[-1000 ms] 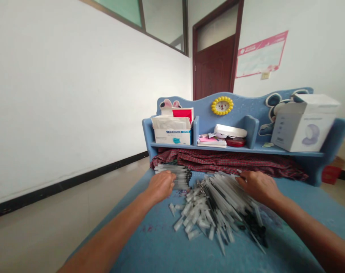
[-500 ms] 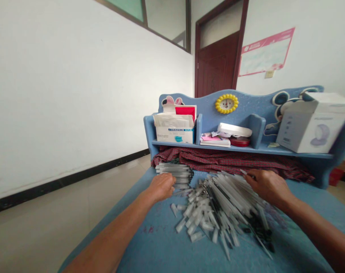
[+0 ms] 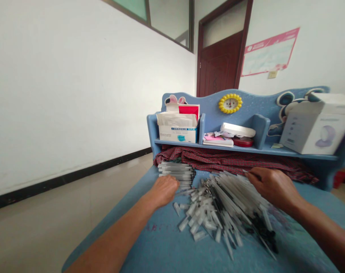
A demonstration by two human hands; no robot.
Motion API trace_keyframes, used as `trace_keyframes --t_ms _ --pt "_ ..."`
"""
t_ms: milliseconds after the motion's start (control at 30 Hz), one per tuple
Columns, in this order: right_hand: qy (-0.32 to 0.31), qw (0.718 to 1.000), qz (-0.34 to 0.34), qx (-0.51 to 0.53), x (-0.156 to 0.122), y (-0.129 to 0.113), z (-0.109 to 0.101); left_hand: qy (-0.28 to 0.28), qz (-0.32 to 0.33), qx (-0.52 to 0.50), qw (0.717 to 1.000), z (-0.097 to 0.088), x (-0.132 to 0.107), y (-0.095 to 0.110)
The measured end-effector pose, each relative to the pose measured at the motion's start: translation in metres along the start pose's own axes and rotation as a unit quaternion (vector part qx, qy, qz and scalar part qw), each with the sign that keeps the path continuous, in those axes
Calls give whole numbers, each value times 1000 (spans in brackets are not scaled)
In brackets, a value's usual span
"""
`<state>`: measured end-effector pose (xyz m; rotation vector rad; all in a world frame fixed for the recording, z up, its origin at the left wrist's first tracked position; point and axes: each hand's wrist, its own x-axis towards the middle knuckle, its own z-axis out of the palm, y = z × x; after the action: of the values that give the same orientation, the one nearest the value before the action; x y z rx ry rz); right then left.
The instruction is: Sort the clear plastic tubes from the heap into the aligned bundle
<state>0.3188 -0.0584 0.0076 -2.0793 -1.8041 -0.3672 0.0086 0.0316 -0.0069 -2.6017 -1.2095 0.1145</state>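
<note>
The left hand (image 3: 163, 191) and right hand (image 3: 274, 186) rest at the edges of the clear tube pile (image 3: 218, 212); each grip is hidden, state indeterminate. The shelf carton (image 3: 177, 133) print is illegible.

Left hand (image 3: 163, 192) slid back — off the tube bundle (image 3: 176, 170).

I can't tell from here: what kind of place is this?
Probably a child's room at home: the blue desk has cartoon mouse and rabbit shapes on its back, and a yellow sunflower clock sits on it.

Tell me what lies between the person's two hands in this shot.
In the head view, a loose heap of capped pen refills lies between the left hand and the right hand.
</note>
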Motion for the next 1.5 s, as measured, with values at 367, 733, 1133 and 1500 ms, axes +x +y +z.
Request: trace_keyframes --t_ms 367,733,1133,1500 --pt "38 979 -102 173 -15 -26 -11 110 52 -103 987 -27 -11 9" --pt "-124 903 -101 398 -30 -54 -14 266 224 -204 915 -29 -22 57" --pt "-240 802 -91 539 -26 -39 -21 295 246 -269 883 -26 -25 58" --pt "-192 869 -93 447 -25 -41 -18 282 214 -277 893 -22 -22 60"
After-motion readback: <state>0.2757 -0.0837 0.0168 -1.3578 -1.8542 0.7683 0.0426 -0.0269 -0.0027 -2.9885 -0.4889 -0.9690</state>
